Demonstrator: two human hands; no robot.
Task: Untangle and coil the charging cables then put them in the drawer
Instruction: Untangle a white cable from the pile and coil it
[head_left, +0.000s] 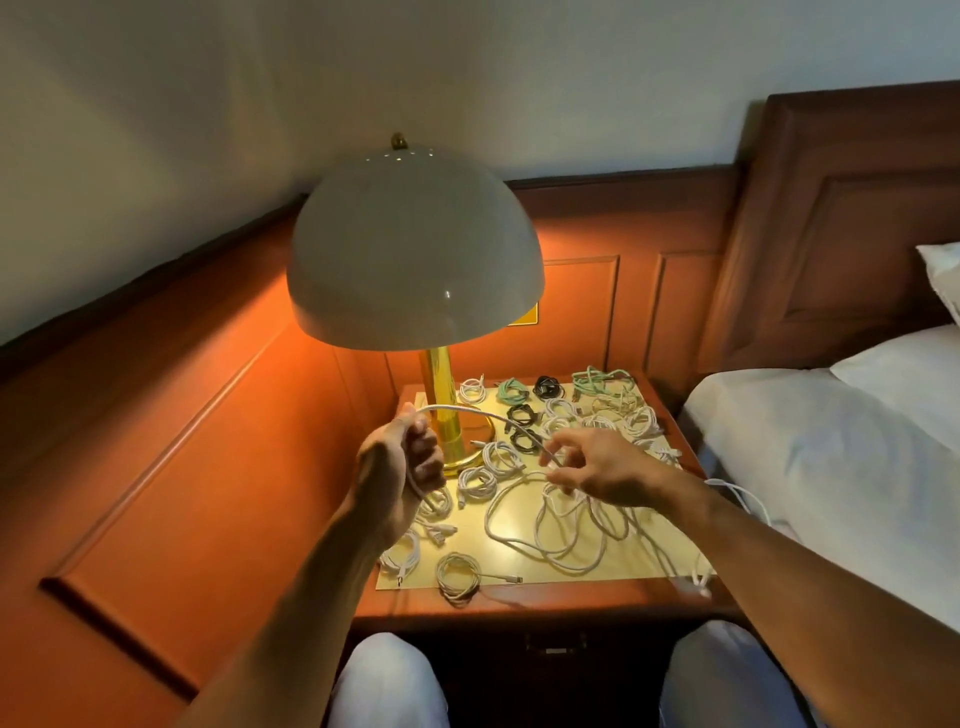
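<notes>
A white charging cable (470, 410) arches above the nightstand (519, 597) between both hands. My left hand (402, 467) grips one stretch of it with curled fingers, and the tail hangs below the fist. My right hand (597, 470) pinches the cable's other part between thumb and fingers, over a loose tangle of white cables (561, 530). Several coiled cables, white (457, 574), black (548, 387) and green (511, 391), lie across the tabletop. The drawer handle (556, 647) shows dimly below the front edge, between my knees.
A lamp with a big dome shade (415, 249) and brass stem (441, 405) stands at the nightstand's back left, close to my left hand. A bed (831, 457) with white sheets lies to the right, and one white cable (743, 493) trails onto it. Wood panelling surrounds the corner.
</notes>
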